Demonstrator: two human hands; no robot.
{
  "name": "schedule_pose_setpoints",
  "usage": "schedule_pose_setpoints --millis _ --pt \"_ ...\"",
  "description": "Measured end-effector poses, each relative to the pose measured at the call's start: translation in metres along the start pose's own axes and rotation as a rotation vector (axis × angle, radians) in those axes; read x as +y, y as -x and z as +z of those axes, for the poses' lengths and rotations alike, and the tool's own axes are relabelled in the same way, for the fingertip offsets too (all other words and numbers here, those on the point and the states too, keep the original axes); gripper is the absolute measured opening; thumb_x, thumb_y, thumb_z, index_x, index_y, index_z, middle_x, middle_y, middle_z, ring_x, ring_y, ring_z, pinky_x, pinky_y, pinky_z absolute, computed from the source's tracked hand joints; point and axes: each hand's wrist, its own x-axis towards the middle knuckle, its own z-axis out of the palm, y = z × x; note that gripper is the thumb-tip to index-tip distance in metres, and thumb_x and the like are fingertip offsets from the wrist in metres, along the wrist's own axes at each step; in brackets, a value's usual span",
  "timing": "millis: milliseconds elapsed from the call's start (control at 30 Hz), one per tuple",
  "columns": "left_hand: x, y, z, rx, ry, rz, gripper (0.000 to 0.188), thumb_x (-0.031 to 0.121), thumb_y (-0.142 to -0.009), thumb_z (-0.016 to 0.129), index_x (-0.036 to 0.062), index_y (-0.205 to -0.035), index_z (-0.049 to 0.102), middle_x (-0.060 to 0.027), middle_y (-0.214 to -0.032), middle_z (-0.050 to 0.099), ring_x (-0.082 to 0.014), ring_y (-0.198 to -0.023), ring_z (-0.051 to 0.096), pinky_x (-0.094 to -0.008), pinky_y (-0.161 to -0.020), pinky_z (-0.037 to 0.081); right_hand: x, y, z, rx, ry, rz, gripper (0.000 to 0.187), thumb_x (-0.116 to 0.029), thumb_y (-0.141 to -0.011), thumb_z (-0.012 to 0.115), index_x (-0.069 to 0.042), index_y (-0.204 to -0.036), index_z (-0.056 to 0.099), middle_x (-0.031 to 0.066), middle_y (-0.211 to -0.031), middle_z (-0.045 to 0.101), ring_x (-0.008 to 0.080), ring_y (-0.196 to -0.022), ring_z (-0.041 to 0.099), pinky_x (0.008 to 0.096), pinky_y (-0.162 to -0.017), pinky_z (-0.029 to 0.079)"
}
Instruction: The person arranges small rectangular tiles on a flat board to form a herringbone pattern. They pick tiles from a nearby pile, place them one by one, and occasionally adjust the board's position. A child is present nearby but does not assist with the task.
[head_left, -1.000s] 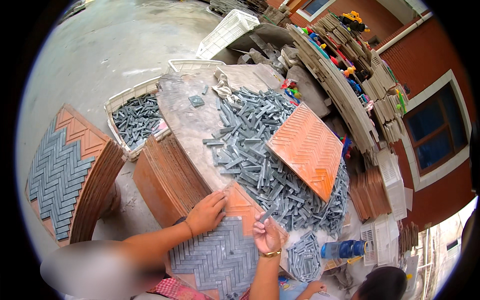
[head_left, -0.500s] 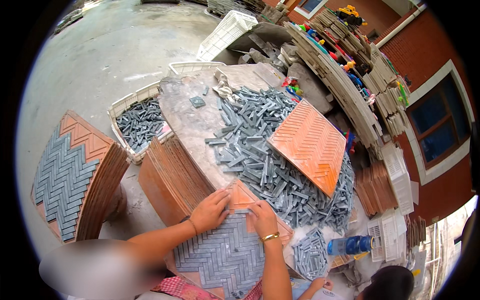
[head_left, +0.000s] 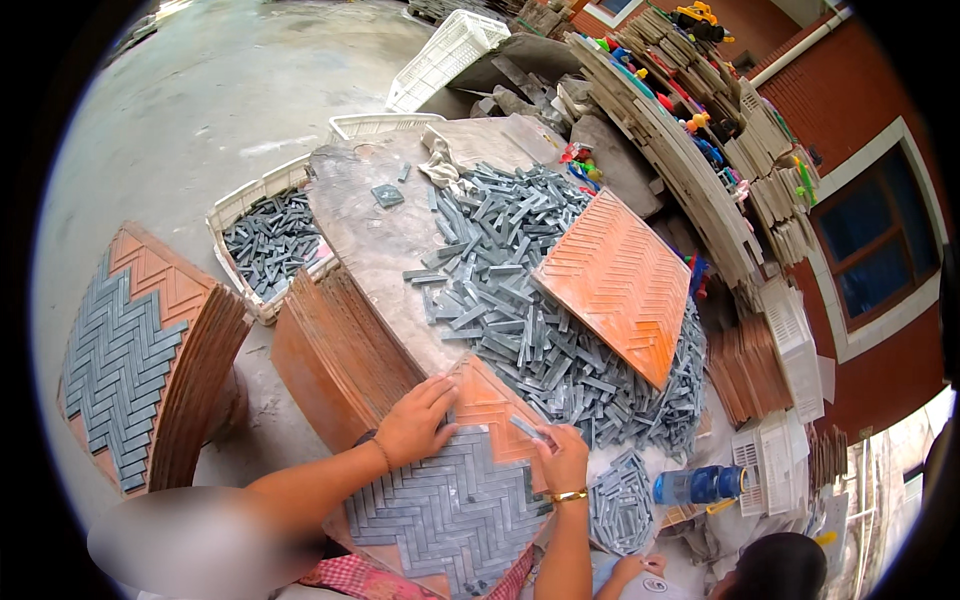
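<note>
In front of me lies an orange grooved mould board, its nearer part filled with grey strip tiles in a herringbone pattern. The bare grooves show at its far corner. My left hand rests flat on the board's left side, fingers stretched out and partly touching the laid tiles. Above the bare grooves on the right, my right hand pinches one small grey strip tile between thumb and fingers. A large heap of loose grey strip tiles lies just beyond, with an empty orange mould board on top.
Stacked orange boards stand at left, the top one partly tiled; another board stack leans nearby. A cream crate holds dark strips. At right are a smaller tile pile, a blue bottle and another person's hand.
My right hand has moved right and slightly nearer, and a strip tile now shows in its fingers. My left hand stays at the board's left side.
</note>
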Motion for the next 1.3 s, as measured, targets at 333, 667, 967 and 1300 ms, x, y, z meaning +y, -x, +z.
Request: schedule_pose_setpoints --millis 333,667,967,1300 --pt "0.001 -0.001 -0.002 -0.013 0.001 -0.006 0.053 0.018 -0.076 0.068 -0.0052 -0.121 0.05 -0.0205 -0.129 0.049 -0.0352 -0.127 0.041 -0.0389 -0.107 0.035 -0.051 0.037 0.037 0.071 -0.057 0.236 0.026 -0.003 -0.068 0.074 0.0 -0.092 0.064 0.0111 -0.082 0.064 0.0201 -0.062 0.062 0.0307 -0.059 0.051" --pt "0.0 -0.001 0.001 0.0 -0.014 0.001 0.053 0.017 -0.075 0.069 -0.005 -0.12 0.05 -0.0199 -0.128 0.049 -0.0354 -0.128 0.041 -0.0389 -0.106 0.036 -0.04 0.036 0.05 0.082 -0.03 0.048 0.017 -0.006 -0.075 0.069 -0.003 -0.091 0.067 0.0133 -0.084 0.065 0.0318 -0.071 0.063 0.0377 -0.066 0.05" --pt "0.001 -0.001 0.0 -0.004 -0.03 0.0 0.053 0.018 -0.076 0.069 -0.0048 -0.121 0.05 -0.0197 -0.129 0.049 -0.035 -0.128 0.041 -0.0382 -0.106 0.036 -0.025 -0.011 0.051 0.079 -0.085 -0.038 0.011 -0.009 -0.077 0.066 -0.005 -0.087 0.068 0.013 -0.085 0.064 0.0337 -0.076 0.062 0.0404 -0.067 0.049" --pt "-0.001 -0.002 0.001 0.0 -0.02 -0.009 0.054 0.019 -0.076 0.069 -0.005 -0.121 0.05 -0.0195 -0.129 0.049 -0.0344 -0.128 0.041 -0.0379 -0.105 0.037 -0.023 -0.019 0.049 -0.091 -0.034 -0.048 0.009 -0.007 -0.078 0.062 -0.003 -0.078 0.055 0.0136 -0.08 0.057 0.0338 -0.072 0.058 0.0415 -0.064 0.048"
